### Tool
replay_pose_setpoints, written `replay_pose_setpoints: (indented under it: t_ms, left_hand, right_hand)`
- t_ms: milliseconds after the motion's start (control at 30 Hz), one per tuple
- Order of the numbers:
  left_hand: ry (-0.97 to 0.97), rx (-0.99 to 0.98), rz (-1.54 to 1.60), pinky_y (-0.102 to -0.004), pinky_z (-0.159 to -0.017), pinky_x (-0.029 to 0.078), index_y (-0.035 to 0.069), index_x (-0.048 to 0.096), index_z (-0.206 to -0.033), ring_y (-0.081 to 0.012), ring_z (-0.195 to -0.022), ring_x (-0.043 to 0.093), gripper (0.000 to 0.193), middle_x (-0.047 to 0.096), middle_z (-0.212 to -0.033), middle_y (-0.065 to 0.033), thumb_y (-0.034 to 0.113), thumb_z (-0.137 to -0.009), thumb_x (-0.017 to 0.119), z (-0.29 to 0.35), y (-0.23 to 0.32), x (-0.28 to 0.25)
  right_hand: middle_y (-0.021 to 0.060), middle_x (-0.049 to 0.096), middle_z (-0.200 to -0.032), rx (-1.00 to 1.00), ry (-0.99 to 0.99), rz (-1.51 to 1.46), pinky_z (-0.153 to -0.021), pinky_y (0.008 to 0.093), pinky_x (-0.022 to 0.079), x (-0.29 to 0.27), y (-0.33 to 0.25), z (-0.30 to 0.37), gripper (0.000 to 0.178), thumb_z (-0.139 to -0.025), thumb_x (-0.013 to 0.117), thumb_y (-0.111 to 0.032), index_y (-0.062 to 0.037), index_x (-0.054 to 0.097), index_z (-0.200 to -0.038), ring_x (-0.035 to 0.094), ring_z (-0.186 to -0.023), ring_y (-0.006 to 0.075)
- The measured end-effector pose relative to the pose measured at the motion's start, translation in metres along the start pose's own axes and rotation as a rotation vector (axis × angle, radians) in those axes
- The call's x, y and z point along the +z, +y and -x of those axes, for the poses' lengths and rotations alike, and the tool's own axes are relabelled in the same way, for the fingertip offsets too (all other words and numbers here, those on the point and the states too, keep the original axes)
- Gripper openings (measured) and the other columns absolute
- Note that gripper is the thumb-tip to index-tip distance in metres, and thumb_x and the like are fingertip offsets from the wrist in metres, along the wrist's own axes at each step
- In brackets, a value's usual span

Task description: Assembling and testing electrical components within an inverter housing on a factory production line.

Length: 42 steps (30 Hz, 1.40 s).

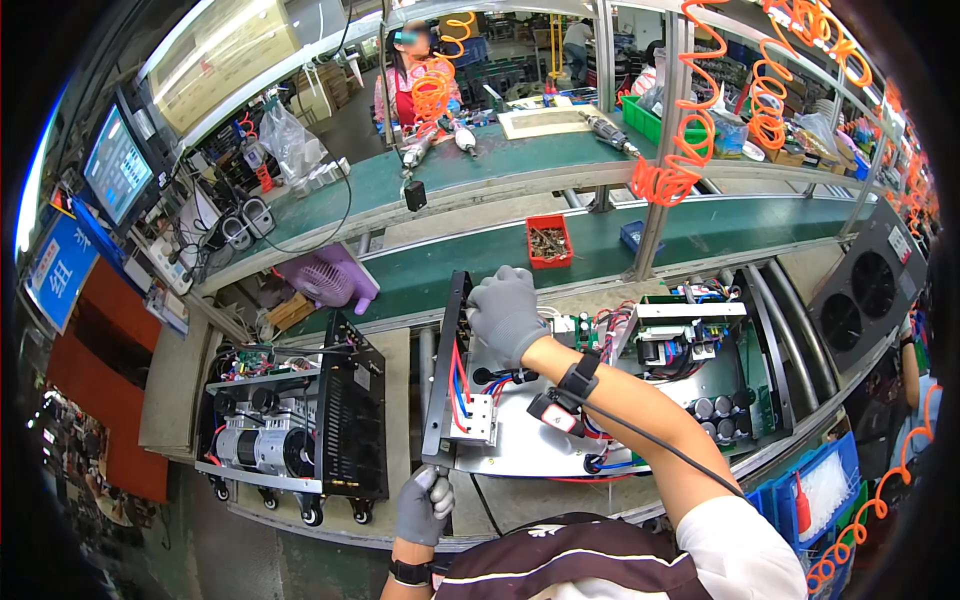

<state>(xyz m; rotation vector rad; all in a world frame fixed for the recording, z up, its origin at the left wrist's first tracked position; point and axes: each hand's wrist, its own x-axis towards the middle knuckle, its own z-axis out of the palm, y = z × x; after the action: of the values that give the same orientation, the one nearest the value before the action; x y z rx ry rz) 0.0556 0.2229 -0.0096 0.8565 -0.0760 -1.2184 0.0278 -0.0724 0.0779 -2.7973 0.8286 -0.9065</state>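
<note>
An opened metal chassis [530, 430] lies in front of me, with circuit boards, wires and a white terminal block [480, 418] on it. Along its left side stands a narrow black panel [438, 415]. My right hand [505, 312], in a grey glove, is closed at the far end of this panel; its fingertips are hidden behind the hand. Just below the panel's near end is my left hand [425, 508], also gloved, with curled fingers and the thumb close to the panel's corner. What either hand holds, if anything, cannot be made out.
A second black unit on casters [350, 430] stands left. Beyond the chassis are a red bin of small metal parts [549, 243], a blue bin [632, 236] and a purple fan [325, 280]. Coiled orange hoses [685, 150] hang above. Another person [410, 85] is across the bench.
</note>
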Motion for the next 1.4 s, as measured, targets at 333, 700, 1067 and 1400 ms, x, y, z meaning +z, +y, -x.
replay_pose_setpoints:
  t_ms: [333, 700, 1067, 1400]
  left_hand:
    - [-0.071, -0.107, -0.421, -0.0203, -0.043, 0.022, -0.004, 0.053, -0.092, -0.0049, -0.048, 0.031, 0.018, 0.038, -0.058, 0.0015, 0.014, -0.088, 0.05, 0.018, -0.002, 0.037]
    - [-0.304, 0.054, -0.159, -0.0191, -0.041, 0.024, 0.003, 0.053, -0.093, -0.0036, -0.046, 0.031, 0.013, 0.046, -0.065, 0.0005, 0.016, -0.088, 0.053, 0.012, 0.004, 0.086]
    - [-0.188, 0.143, -0.357, -0.0195, -0.038, 0.019, 0.003, 0.052, -0.09, -0.003, -0.041, 0.025, 0.024, 0.037, -0.057, 0.0042, 0.026, -0.086, 0.057, 0.023, 0.011, 0.09]
    - [-0.03, 0.162, -0.131, -0.0211, -0.046, 0.033, 0.0, 0.052, -0.086, -0.0127, -0.055, 0.044, 0.019, 0.047, -0.068, -0.0052, 0.019, -0.086, 0.049, 0.032, 0.019, 0.037]
  right_hand:
    - [0.0003, 0.063, -0.075, 0.156, -0.09, -0.213, -0.079, 0.0366, 0.036, -0.023, 0.013, 0.006, 0.015, -0.071, 0.063, -0.032, -0.0191, 0.069, -0.073, 0.053, -0.085, 0.0224]
    - [0.0006, 0.058, -0.078, -0.671, -0.331, -0.631, -0.078, 0.0364, 0.038, -0.113, -0.023, 0.099, 0.021, -0.067, 0.07, -0.032, -0.0138, 0.065, -0.075, 0.051, -0.087, 0.022]
    - [0.0027, 0.055, -0.083, -0.651, -0.348, -0.608, -0.078, 0.039, 0.038, -0.108, -0.039, 0.109, 0.019, -0.07, 0.069, -0.026, -0.0105, 0.061, -0.076, 0.049, -0.09, 0.0238]
    - [0.0053, 0.061, -0.074, -0.157, 0.061, -0.589, -0.07, 0.0369, 0.043, -0.071, 0.009, 0.035, 0.013, -0.063, 0.068, -0.024, -0.0119, 0.066, -0.069, 0.053, -0.078, 0.0254]
